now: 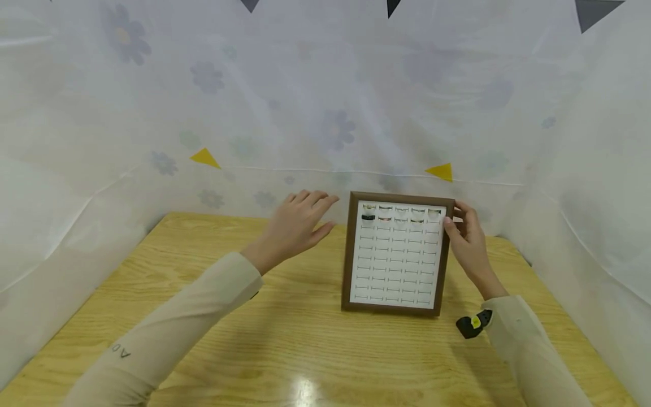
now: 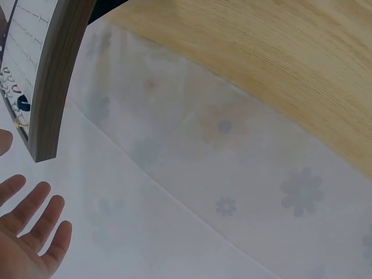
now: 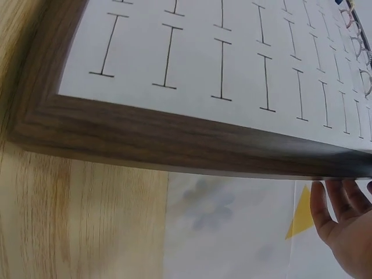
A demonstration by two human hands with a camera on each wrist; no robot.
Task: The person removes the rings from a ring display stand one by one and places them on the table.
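Now your right hand [image 1: 470, 237] grips the ring tray [image 1: 351, 254] by its near edge; your left hand [image 1: 297, 220], fingers spread, hovers just beside it, holding nothing.

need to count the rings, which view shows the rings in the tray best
The head view: the rings sit in the tray's top two rows, all visible. The left wrist view catches a few at its left edge; the right wrist view shows some blurred at its top right corner.

I read this as a staged recording booth, not a home: wooden table [image 1: 305, 339] boxed in by flower-print plastic sheeting [image 1: 325, 113] (yellow triangle markers [image 1: 205, 157] stuck on it).
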